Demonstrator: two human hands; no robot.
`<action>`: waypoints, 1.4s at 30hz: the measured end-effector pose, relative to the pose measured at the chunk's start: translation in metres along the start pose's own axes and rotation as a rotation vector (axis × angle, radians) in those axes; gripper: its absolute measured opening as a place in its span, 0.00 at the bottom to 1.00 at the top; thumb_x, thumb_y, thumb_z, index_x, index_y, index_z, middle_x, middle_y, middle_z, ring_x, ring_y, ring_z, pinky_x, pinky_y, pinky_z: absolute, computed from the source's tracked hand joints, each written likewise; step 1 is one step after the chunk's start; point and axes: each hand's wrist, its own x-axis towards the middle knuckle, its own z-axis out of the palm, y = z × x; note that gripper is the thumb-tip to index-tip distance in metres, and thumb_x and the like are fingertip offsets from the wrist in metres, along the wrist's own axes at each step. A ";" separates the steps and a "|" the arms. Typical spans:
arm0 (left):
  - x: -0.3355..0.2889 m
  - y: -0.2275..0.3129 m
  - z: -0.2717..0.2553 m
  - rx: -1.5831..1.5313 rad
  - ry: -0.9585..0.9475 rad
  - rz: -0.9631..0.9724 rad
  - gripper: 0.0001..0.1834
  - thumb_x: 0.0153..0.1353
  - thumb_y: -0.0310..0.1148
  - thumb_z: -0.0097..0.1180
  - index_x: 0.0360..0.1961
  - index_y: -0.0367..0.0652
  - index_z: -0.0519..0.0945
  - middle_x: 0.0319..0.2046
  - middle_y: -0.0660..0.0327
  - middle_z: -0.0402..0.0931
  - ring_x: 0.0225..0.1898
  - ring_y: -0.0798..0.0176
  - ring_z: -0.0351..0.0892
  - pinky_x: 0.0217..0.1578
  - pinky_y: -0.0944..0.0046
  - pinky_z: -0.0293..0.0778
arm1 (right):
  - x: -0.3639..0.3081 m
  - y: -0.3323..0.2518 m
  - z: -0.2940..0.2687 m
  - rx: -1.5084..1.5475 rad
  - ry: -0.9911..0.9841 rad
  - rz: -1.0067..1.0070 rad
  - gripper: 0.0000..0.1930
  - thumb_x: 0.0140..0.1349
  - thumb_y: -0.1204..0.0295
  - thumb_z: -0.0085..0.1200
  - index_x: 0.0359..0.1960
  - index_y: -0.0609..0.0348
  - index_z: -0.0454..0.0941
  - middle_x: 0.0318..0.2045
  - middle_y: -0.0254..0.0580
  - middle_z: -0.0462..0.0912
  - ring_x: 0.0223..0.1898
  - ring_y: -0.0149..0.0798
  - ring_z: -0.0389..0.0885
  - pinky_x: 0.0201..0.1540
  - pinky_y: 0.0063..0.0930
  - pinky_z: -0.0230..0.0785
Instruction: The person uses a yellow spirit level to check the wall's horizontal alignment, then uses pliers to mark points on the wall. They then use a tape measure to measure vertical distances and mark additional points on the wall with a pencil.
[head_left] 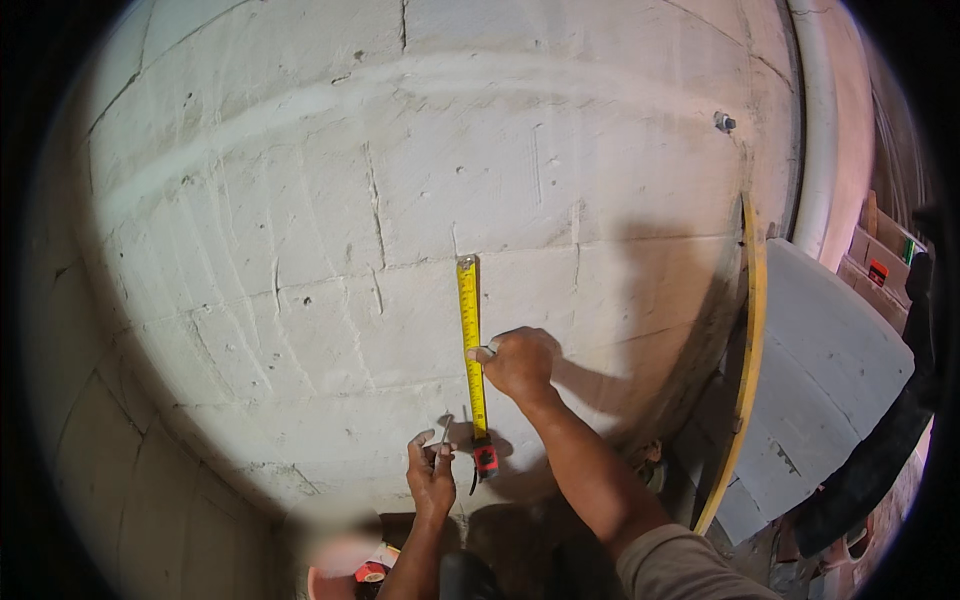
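One tape measure (475,400): right hand (522,364), right of it, pinches blade (468,312), seemingly for steadiness; left hand (432,480), leftward, holds thin rod (446,430).

- Tape blade (469,300), at the right fingers (486,355): bright yellow, dark measuring marks.
- Tape case (487,459), just right of the left fingers (445,456): red and black.
- Wall (300,190), behind all the fingers: pale grey-white, crossed by thin dark cracks and joint lines.
- Long strip (757,300), well right of the fingers: yellow.
- Panel (825,340), beyond that strip: light grey.
- Sleeve (680,570), below the right fingers: plain grey-beige.
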 end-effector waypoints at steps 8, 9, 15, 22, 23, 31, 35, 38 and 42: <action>0.009 -0.027 0.005 -0.122 0.115 -0.245 0.08 0.70 0.31 0.55 0.43 0.37 0.79 0.30 0.65 0.78 0.33 0.70 0.73 0.40 0.69 0.70 | 0.002 -0.002 -0.004 -0.025 -0.085 0.029 0.26 0.50 0.47 0.69 0.15 0.60 0.80 0.17 0.51 0.78 0.23 0.55 0.78 0.30 0.48 0.71; 0.010 -0.027 0.009 -0.088 0.127 -0.216 0.09 0.69 0.32 0.57 0.41 0.36 0.80 0.30 0.66 0.78 0.33 0.71 0.73 0.40 0.70 0.70 | 0.002 -0.002 -0.004 -0.027 -0.067 0.019 0.26 0.50 0.47 0.70 0.15 0.60 0.80 0.17 0.51 0.77 0.22 0.55 0.78 0.30 0.48 0.70; 0.020 0.002 0.032 -0.084 0.096 -0.170 0.12 0.66 0.33 0.63 0.40 0.33 0.83 0.33 0.63 0.82 0.35 0.71 0.75 0.39 0.69 0.71 | 0.001 -0.001 -0.002 -0.007 0.006 -0.019 0.26 0.49 0.48 0.71 0.13 0.60 0.79 0.13 0.50 0.75 0.19 0.54 0.76 0.29 0.47 0.69; 0.049 0.033 0.060 -0.047 0.143 0.011 0.15 0.62 0.35 0.66 0.44 0.35 0.83 0.35 0.57 0.85 0.38 0.66 0.82 0.40 0.65 0.75 | 0.002 -0.002 -0.003 0.009 -0.023 0.014 0.27 0.47 0.49 0.72 0.10 0.60 0.77 0.12 0.49 0.74 0.17 0.52 0.75 0.27 0.46 0.68; 0.054 0.035 0.062 0.041 0.139 0.008 0.15 0.61 0.35 0.67 0.43 0.36 0.83 0.34 0.56 0.85 0.37 0.65 0.83 0.39 0.64 0.76 | 0.002 -0.002 -0.003 0.004 -0.014 0.001 0.27 0.47 0.48 0.72 0.10 0.60 0.77 0.11 0.49 0.74 0.17 0.52 0.74 0.27 0.46 0.68; 0.074 0.037 0.078 0.576 0.180 0.068 0.13 0.57 0.43 0.66 0.32 0.45 0.84 0.25 0.53 0.84 0.27 0.47 0.84 0.32 0.52 0.77 | 0.003 0.000 -0.001 0.014 -0.056 0.055 0.27 0.47 0.49 0.72 0.10 0.60 0.76 0.11 0.49 0.74 0.16 0.52 0.73 0.26 0.46 0.68; 0.081 0.035 0.076 0.530 0.159 0.027 0.12 0.57 0.42 0.67 0.29 0.45 0.84 0.23 0.53 0.83 0.25 0.47 0.83 0.30 0.51 0.76 | 0.004 -0.003 -0.005 0.019 0.016 -0.026 0.26 0.49 0.52 0.71 0.11 0.61 0.76 0.11 0.50 0.73 0.15 0.52 0.73 0.25 0.46 0.67; 0.084 0.034 0.075 0.516 0.139 0.008 0.12 0.56 0.40 0.67 0.27 0.44 0.83 0.22 0.53 0.82 0.24 0.46 0.82 0.29 0.51 0.75 | 0.015 -0.010 -0.015 0.102 0.118 -0.079 0.24 0.51 0.55 0.70 0.14 0.62 0.76 0.11 0.51 0.72 0.15 0.52 0.72 0.24 0.45 0.66; 0.083 0.030 0.080 0.470 0.182 0.072 0.12 0.55 0.39 0.68 0.26 0.43 0.81 0.22 0.52 0.82 0.24 0.47 0.82 0.29 0.51 0.74 | 0.038 -0.020 -0.037 0.157 0.151 -0.113 0.22 0.55 0.58 0.69 0.16 0.64 0.77 0.12 0.52 0.72 0.14 0.49 0.70 0.23 0.43 0.64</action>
